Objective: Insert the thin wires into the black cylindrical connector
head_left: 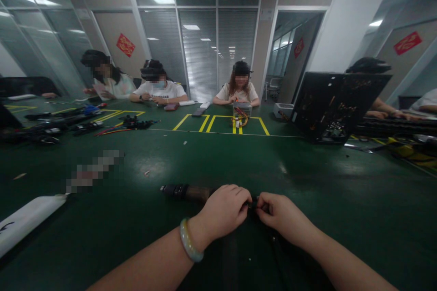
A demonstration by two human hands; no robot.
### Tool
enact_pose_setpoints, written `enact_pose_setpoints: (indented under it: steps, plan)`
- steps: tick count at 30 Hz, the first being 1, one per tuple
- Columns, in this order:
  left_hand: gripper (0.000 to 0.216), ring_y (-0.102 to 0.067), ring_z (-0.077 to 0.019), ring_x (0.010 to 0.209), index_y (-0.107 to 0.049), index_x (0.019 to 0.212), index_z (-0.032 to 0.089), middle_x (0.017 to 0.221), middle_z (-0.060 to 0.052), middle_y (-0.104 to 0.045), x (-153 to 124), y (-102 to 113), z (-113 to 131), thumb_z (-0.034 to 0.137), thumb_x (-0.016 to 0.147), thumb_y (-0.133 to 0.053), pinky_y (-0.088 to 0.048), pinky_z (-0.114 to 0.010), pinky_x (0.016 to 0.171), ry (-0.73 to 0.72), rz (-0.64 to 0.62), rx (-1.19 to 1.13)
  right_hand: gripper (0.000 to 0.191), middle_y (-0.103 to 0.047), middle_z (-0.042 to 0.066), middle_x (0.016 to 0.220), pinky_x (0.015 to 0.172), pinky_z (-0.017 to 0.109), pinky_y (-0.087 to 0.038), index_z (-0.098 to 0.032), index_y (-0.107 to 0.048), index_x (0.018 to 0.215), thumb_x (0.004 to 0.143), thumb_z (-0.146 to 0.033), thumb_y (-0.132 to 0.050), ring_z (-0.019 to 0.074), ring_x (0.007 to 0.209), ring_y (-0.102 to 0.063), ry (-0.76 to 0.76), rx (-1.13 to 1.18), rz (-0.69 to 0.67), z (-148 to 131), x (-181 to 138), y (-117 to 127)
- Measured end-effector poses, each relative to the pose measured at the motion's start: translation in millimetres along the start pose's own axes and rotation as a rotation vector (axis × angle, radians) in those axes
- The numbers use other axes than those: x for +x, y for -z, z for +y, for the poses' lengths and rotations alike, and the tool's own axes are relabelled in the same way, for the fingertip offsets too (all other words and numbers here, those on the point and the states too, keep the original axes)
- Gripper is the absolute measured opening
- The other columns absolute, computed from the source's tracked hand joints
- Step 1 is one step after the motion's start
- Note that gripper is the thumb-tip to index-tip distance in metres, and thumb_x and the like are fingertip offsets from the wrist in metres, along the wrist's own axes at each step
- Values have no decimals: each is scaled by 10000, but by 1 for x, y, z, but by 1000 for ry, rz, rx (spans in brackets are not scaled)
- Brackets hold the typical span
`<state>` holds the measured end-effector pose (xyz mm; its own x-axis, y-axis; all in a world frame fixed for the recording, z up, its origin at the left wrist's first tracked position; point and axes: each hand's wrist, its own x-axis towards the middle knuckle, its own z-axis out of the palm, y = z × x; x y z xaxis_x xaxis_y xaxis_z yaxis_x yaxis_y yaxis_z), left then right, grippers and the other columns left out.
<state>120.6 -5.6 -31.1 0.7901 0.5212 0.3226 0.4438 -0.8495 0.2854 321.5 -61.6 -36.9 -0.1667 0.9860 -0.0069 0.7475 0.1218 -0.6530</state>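
An electric screwdriver (pixel 198 193) with a dark brown body and a ringed black head lies along the green table, its tip pointing left. My left hand (pixel 227 209) is closed around its rear part, and a pale green bangle (pixel 190 240) circles that wrist. At the tool's back end my right hand (pixel 285 216) pinches close to the left fingers. What it grips is mostly covered by the fingers; a small dark part shows between the two hands. Below the right hand a dark cord (pixel 274 240) runs faintly toward me.
A white object (pixel 29 220) lies at the left on the green table (pixel 341 200). Black cables (pixel 133 122) are heaped farther left. A black metal panel (pixel 336 107) stands upright at the right. Across the table a person (pixel 243 86) handles colored wires (pixel 241 117); other people sit nearby.
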Motion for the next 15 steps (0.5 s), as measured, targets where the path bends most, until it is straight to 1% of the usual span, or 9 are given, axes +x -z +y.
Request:
enact_pose_setpoints:
  steps: [6, 10, 13, 15]
  plan:
    - [133, -585, -205, 945, -572, 985, 195, 959, -25, -626, 0, 1, 2, 161, 857, -590, -448, -354, 885, 8, -2, 9, 75, -628, -37, 697, 533, 189, -369, -197, -619, 809, 872, -201, -577, 119, 609, -561, 0, 41, 29, 2, 1, -2]
    - [135, -591, -204, 976, -570, 971, 199, 998, -23, -636, 1, 3, 3, 145, 851, -603, -451, -360, 895, 0, -10, 17, 74, -635, -34, 704, 545, 193, -380, -196, -621, 809, 870, -198, -579, 124, 619, -568, 5, 58, 17, 0, 0, -1]
    - [99, -577, -206, 1051, -575, 947, 198, 1079, -34, -640, 1, 4, 4, 140, 867, -587, -429, -376, 954, -31, 12, 14, 67, -632, -35, 702, 546, 196, -381, -196, -621, 812, 867, -203, -584, 127, 622, -571, 1, 55, 6, -2, 0, -1]
    - [88, -552, -201, 1117, -579, 935, 199, 1151, -33, -632, 2, 5, 4, 137, 873, -578, -383, -389, 1023, -58, 37, 17, 64, -629, -37, 701, 547, 196, -378, -197, -619, 809, 863, -203, -586, 126, 623, -568, 2, 48, 10, -2, 0, 0]
